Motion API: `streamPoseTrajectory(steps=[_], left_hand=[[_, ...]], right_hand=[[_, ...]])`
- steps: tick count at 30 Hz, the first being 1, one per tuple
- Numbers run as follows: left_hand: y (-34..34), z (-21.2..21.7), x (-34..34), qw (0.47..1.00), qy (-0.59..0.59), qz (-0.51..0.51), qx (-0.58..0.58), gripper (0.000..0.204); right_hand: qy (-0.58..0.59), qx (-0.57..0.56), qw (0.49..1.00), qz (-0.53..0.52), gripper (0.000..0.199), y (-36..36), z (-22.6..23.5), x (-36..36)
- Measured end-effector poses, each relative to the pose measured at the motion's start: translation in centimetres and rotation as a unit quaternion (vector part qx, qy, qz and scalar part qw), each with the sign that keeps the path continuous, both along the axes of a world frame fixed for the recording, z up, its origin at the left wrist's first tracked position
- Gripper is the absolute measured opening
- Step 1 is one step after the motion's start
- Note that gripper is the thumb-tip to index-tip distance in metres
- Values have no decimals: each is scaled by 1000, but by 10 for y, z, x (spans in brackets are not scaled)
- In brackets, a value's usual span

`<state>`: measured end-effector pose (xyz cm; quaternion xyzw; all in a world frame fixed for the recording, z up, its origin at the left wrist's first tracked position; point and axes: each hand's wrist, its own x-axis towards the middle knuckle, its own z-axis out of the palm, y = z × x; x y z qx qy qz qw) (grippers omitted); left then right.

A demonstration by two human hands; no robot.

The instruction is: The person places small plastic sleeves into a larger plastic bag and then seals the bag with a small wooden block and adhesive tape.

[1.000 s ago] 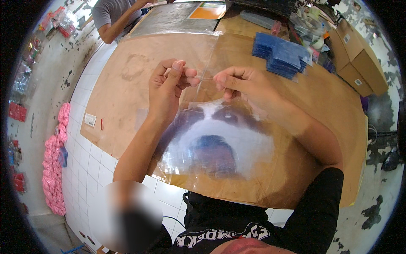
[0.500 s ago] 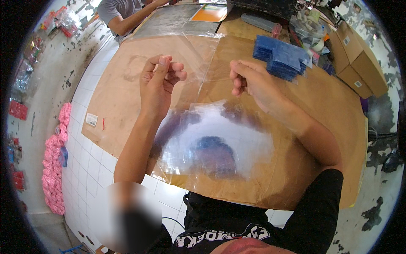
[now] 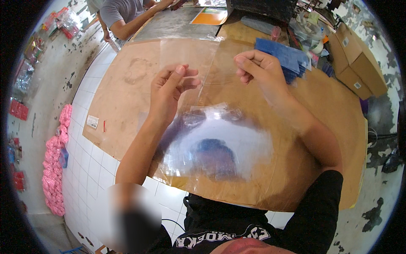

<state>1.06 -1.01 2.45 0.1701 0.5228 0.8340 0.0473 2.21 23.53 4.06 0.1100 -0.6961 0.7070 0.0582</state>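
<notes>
Between the two hands, raised above the brown-covered table (image 3: 118,101): one clear sheet (image 3: 190,51), thin, faintly visible, its lower outline lost against the brown. Left hand (image 3: 172,84): thumb and forefinger brought together, grip narrowed to a pinch, apparently on the sheet; remaining fingers loosely spread. Right hand (image 3: 262,70): thumb laid on the bent forefinger, grip likewise drawn to a pinch, apparently at the sheet's other side; remaining fingers curled under. Exact contact of film and fingertips: too transparent to tell. Handling note, by judgement: light, even tension from both sides should suit so limp a film; pinches near the edges, level with each other, would limit creasing and fingermarks; a slight rub of thumb on finger would tell a single layer from two. Below, nearer the body: glossy clear film (image 3: 253,144) lying on the table, overlapping edges, reflecting a head. Beyond the right hand: stack of blue pieces (image 3: 287,59). Far right: cardboard box (image 3: 357,59). Table's left side: white label (image 3: 92,122), red strip (image 3: 104,126) beside it. Far end: orange-and-white sheet (image 3: 211,17); co-worker in a grey sleeve (image 3: 113,15).
</notes>
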Motion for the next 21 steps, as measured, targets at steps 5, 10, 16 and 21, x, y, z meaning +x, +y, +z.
streamPoseTrajectory(steps=[5, 10, 16, 21], left_hand=[[-10, 0, -15, 999, -25, 26, -5, 28], [-19, -13, -30, 986, -55, 55, -148, 23], [-21, -25, -37, 980, -38, 37, -194, 14], [-26, -29, -41, 979, -44, 11, -197, 19]], right_hand=[[-1, 7, 1000, -31, 23, 4, -5, -8], [-64, 26, 998, -2, 22, 8, -24, -19], [-81, 29, 996, -12, 21, 14, -43, -26], [-76, -8, 997, -33, 22, 13, -46, -25]])
